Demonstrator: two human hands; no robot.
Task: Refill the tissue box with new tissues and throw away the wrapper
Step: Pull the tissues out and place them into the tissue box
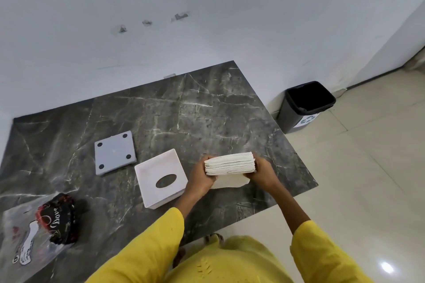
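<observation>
A thick stack of white tissues (230, 163) is held just above the dark marble table (179, 112), near its right front corner. My left hand (199, 177) grips the stack's left end and my right hand (264, 173) grips its right end. Left of my hands lies the white tissue box (158, 179), upside down and hollow, with its oval slot showing through the bottom. Its flat grey base lid (114, 152) with black corner pads lies apart, further left. The clear plastic wrapper (30, 236) with black "Love" print lies at the table's front left.
A black waste bin (305, 105) with a dark liner stands open on the tiled floor, to the right of the table by the white wall. My yellow sleeves fill the bottom of the view.
</observation>
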